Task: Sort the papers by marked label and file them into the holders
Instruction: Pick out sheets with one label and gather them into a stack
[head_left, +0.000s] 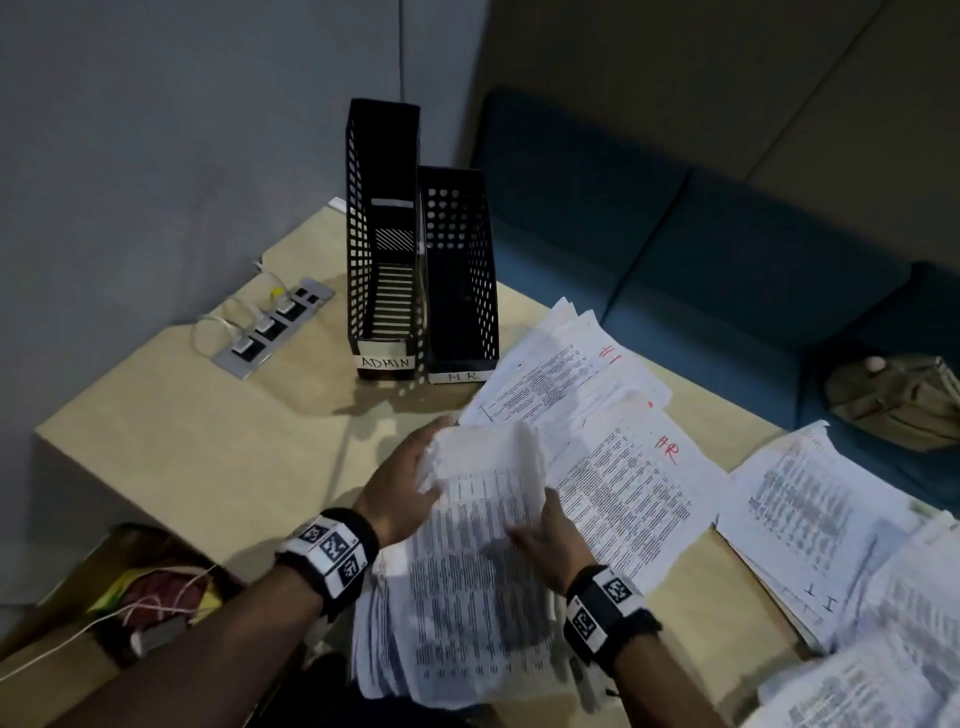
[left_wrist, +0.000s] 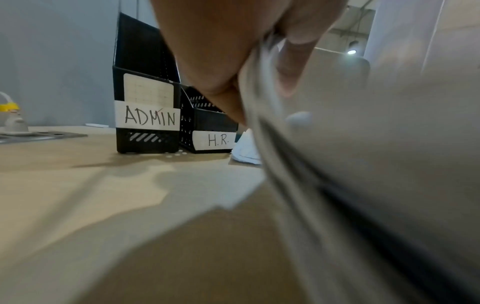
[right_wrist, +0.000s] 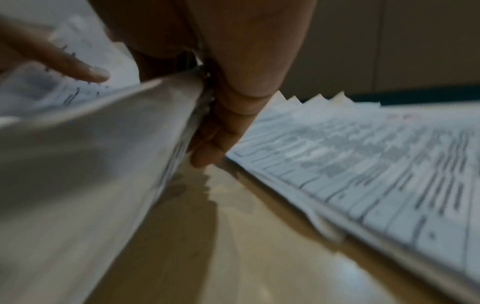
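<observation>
A thick stack of printed papers is held above the table's near edge, its top end curling over. My left hand grips the stack's left edge, and the left wrist view shows the thumb and fingers pinching the sheets. My right hand grips the right edge, fingers curled round the stack. Two black mesh holders stand at the back: the ADMIN holder and, to its right, the HR holder. Sheets marked HR in red lie fanned on the table to the right.
A pile marked IT lies further right, with more papers at the bottom right. A power strip with plugs sits on the wooden table at the left. A blue sofa and a bag lie beyond.
</observation>
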